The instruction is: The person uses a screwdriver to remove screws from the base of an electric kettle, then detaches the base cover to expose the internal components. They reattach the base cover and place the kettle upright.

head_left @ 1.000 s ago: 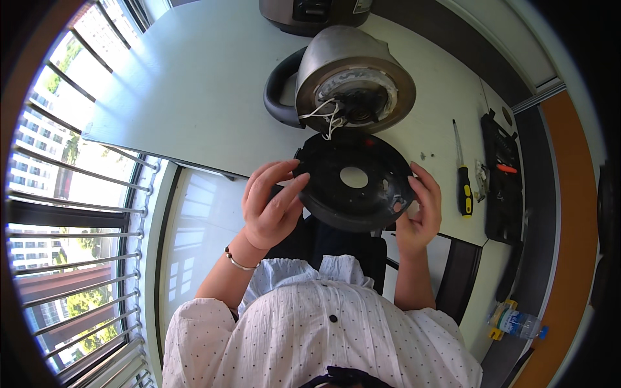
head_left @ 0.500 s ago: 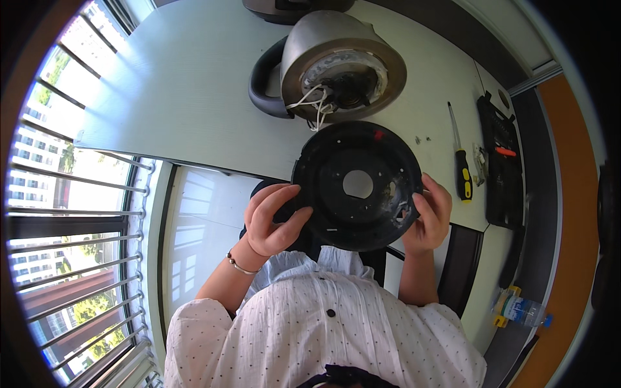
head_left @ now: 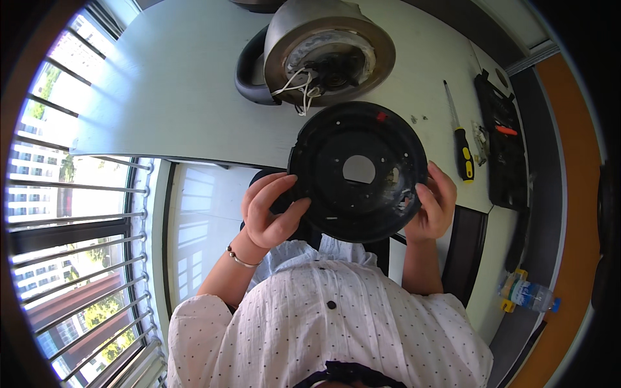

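Observation:
Between my two hands is a round black plastic base cover (head_left: 323, 155) with a hole in its middle, small holes around it and a red mark near its far rim. My left hand (head_left: 268, 210) pinches its left edge, thumb on the near face. The right edge is gripped by my right hand (head_left: 435, 204). Just beyond the cover, an electric kettle (head_left: 310, 19) lies on its side, its open underside facing me. White wires (head_left: 304, 87) hang out of that underside, and a black handle (head_left: 249, 71) curves off its left.
A yellow and black screwdriver (head_left: 463, 152) lies on the white table (head_left: 174, 97) at the right. Beside it are small metal parts (head_left: 480, 139) and a black tool case (head_left: 506, 149). A plastic bottle (head_left: 532, 295) is at the lower right. Barred windows line the left.
The cover has risen slightly in the picture, still held by both hands. The kettle appears a little farther up and left as the view shifts.

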A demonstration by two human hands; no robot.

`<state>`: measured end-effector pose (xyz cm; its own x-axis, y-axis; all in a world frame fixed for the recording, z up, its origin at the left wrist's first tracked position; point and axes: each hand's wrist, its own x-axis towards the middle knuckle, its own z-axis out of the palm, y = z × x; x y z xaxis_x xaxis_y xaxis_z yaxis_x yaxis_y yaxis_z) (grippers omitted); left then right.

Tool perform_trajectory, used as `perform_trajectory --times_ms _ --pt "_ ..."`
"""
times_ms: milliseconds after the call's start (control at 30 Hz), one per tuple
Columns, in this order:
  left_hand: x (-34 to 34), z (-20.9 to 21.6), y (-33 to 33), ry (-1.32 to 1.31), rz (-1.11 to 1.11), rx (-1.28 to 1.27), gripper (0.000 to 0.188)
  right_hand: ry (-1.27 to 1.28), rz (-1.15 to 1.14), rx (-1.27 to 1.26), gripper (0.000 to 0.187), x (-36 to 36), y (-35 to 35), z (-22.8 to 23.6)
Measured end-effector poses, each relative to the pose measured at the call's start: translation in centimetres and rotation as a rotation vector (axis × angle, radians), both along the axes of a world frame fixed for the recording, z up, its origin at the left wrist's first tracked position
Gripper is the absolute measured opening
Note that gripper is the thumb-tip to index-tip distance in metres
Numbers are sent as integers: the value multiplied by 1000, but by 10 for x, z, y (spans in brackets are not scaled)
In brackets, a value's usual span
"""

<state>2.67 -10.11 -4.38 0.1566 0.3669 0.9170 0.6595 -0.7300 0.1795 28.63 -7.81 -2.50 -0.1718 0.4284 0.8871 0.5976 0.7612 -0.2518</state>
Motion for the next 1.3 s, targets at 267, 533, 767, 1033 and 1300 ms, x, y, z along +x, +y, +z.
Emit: perform_trajectory --times_ms 267,533,767,1033,1300 --pt "-1 2 3 -32 -12 0 32 6 -1 -37 27 -2 -5 -1" --pt "-1 1 4 -65 5 13 30 -20 6 -10 28 -3 -6 -2" --pt "-4 -2 5 -89 -2 9 31 -38 26 1 29 -6 -9 2" --pt "-5 -3 2 -109 2 -8 30 -100 28 15 27 -4 -12 1" --pt "-3 2 3 -135 22 -26 36 33 65 -88 29 -10 -11 2"
